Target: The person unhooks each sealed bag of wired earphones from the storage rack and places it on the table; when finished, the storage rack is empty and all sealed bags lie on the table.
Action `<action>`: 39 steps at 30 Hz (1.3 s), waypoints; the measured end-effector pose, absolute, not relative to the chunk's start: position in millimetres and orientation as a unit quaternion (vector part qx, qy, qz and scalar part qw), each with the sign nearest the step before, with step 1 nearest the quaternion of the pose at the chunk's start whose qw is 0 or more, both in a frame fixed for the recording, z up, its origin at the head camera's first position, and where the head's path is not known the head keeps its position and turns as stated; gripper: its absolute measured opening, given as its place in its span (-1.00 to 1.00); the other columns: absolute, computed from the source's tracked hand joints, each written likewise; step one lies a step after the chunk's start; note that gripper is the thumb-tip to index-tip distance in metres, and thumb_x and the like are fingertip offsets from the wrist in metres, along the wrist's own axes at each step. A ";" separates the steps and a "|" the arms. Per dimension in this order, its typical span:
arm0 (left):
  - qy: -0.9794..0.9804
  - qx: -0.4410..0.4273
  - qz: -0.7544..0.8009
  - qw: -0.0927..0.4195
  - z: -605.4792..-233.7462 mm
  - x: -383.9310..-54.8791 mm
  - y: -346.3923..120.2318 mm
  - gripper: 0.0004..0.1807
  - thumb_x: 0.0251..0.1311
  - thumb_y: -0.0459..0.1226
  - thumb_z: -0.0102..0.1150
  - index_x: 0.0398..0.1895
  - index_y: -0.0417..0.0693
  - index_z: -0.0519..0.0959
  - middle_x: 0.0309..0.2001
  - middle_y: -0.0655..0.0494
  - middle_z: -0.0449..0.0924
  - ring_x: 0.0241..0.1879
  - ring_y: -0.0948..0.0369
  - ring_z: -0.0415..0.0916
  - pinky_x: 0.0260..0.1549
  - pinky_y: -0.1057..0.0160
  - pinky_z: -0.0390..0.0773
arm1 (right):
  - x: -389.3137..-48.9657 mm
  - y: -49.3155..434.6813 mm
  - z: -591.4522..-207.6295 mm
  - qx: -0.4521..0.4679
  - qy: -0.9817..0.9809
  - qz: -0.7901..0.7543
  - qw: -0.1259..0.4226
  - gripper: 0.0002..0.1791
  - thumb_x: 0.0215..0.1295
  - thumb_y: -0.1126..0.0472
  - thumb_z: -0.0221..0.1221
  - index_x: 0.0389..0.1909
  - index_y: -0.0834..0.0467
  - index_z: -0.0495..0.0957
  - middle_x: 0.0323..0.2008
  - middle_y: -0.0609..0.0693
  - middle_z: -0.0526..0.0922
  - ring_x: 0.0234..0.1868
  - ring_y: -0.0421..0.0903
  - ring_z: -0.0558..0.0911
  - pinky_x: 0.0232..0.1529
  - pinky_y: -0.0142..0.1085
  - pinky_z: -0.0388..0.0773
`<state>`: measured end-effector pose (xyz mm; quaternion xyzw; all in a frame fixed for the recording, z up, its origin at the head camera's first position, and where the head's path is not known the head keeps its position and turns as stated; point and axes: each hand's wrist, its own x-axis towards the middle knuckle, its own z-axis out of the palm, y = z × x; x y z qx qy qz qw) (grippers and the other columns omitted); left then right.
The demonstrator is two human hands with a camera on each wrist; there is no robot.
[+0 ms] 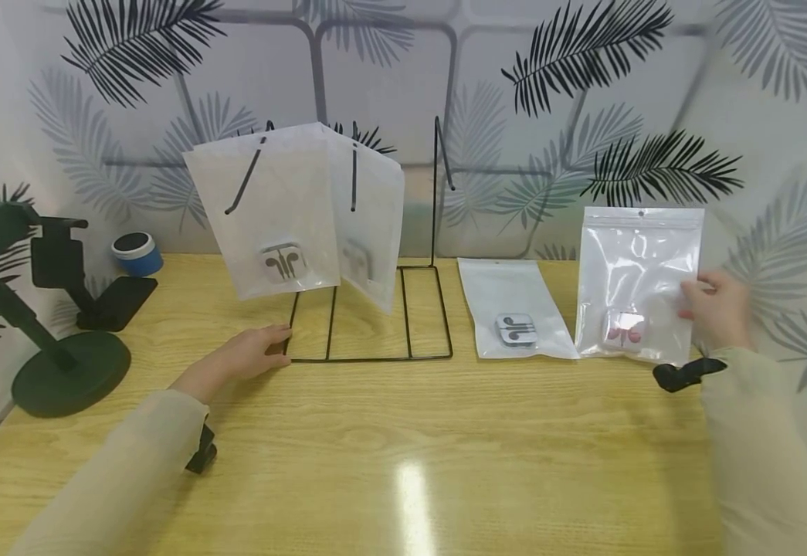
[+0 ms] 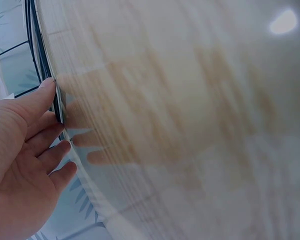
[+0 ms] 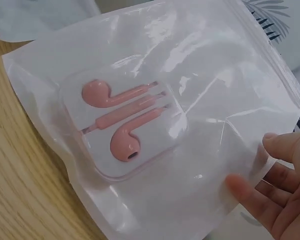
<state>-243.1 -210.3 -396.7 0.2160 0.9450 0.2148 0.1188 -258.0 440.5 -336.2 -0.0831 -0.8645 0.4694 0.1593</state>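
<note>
My right hand (image 1: 721, 310) pinches the right edge of a clear-fronted zip bag (image 1: 635, 270), raised upright near the back of the table. Inside, low in the bag, pink earphones (image 3: 121, 122) sit in a clear square case. At the left, my left hand (image 1: 253, 354) holds the front left corner of a black wire display rack (image 1: 368, 360) between thumb and fingers. White bags (image 1: 271, 205) hang from the rack's hooks, with earphones (image 1: 283, 262) showing in the front one. Another zip bag (image 1: 507, 289), holding white-cased earphones (image 1: 516, 330), lies right of the rack.
A dark green stand (image 1: 69, 371) with a folding arm is at the table's left edge. Behind it stand a blue and white round container (image 1: 137, 253) and a black flat object (image 1: 121, 301). Leaf-patterned cloth (image 1: 514, 100) covers the back. The wooden table (image 1: 514, 448) extends in front.
</note>
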 end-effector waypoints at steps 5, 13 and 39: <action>0.945 0.213 0.215 0.119 -397.4 -242.2 -210.6 -0.38 0.28 -0.25 0.07 0.30 -0.42 0.16 0.31 -0.36 0.06 0.29 -0.23 -0.04 0.21 -0.16 0.05 | -262.5 446.6 -353.1 -0.084 -0.891 0.428 0.123 -0.39 0.36 0.24 -0.07 0.28 0.53 0.03 -0.22 0.36 0.52 -0.62 -0.41 0.52 -0.52 -0.48 0.55; 0.947 0.217 0.208 0.117 -400.2 -244.0 -211.5 -0.37 0.28 -0.24 0.07 0.30 -0.41 0.16 0.31 -0.35 0.06 0.28 -0.23 -0.01 0.21 -0.15 0.06 | -263.9 451.2 -370.5 -0.055 -0.913 0.393 0.091 -0.33 0.36 0.20 -0.03 0.32 0.48 -0.04 0.09 0.60 0.20 -0.23 -0.01 0.57 -0.22 -0.29 0.57; 0.947 0.214 0.207 0.117 -398.4 -243.2 -210.0 -0.37 0.28 -0.24 0.07 0.31 -0.40 0.16 0.31 -0.35 0.06 0.29 -0.23 -0.02 0.22 -0.14 0.06 | -270.3 440.0 -402.7 0.002 -0.963 0.269 -0.025 -0.11 0.24 -0.14 0.11 0.23 0.54 0.10 0.14 0.61 0.12 0.14 0.48 0.16 0.09 0.26 0.15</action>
